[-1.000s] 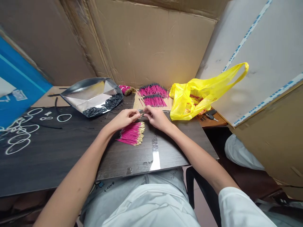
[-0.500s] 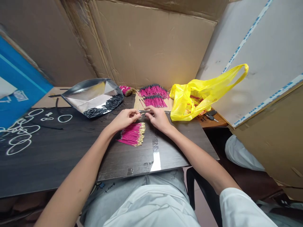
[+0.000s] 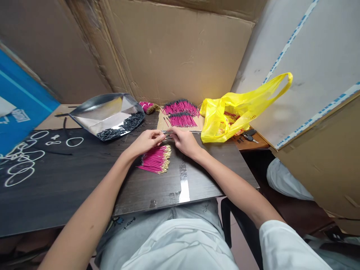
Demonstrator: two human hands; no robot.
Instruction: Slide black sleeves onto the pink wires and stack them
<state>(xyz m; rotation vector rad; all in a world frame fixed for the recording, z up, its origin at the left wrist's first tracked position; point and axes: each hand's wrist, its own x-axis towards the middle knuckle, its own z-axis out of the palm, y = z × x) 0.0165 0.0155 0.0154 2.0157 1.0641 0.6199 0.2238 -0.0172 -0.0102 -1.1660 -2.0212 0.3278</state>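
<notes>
Against the tall cardboard wall (image 3: 180,52), a dark tabletop (image 3: 213,172) carries the work; its slick surface would let thin pieces roll if nudged. Right of centre, a yellow bag (image 3: 215,120) slumps beside the cardboard mat; were it to sag leftward, it could disturb the rows of black-ended pink pins (image 3: 182,119) laid there. To the left, a foil-lined pouch (image 3: 94,118) leans open, its mouth toward the hands; tipping it further would spill more black sleeves (image 3: 112,133). Nearer, a fanned pile of pink pins (image 3: 153,159), gold ends rightward, lies just below the left hand (image 3: 149,140), whose wrist could scatter it by dropping. The left fingers are pinched narrow on thin gold-tipped pieces (image 3: 167,136); the right hand's (image 3: 182,140) fingers curl close by, their grip impossible to tell. So slender a hold may slip through misalignment.
</notes>
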